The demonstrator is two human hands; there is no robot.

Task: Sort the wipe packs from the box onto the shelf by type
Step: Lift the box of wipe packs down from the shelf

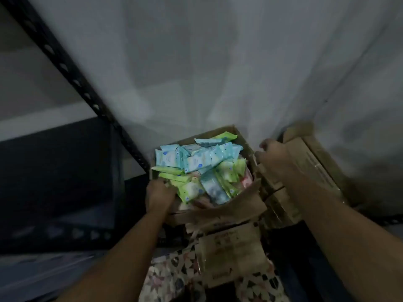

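**Entry: open carton of wipe packs, both hands at its rim**

Head view.
- Box [229,211]: cardboard, flaps open, low centre of your view, heaped full. Nothing from it is on the shelf yet, by the look of things.
- Wipe packs [196,162]: blue packs piled toward 12 o'clock of the heap, green packs [192,189] toward 6 and 7 o'clock, a pinkish pack at 4 o'clock. Long axes lie every way; no common direction.
- Your left hand [158,192]: at the 8 o'clock rim, fingers curled over the edge among the green packs; whether it grips a pack or the cardboard, you cannot tell.
- Your right hand [272,155]: at the 3 o'clock side, fingers loosely curled, holding nothing visible, beside a second carton [309,158].
- Shelf upright [72,75]: dark metal, at 9 to 10 o'clock of the box.
- Judgement: your left hand is nearer; green packs lie at 2 o'clock from it, touching.
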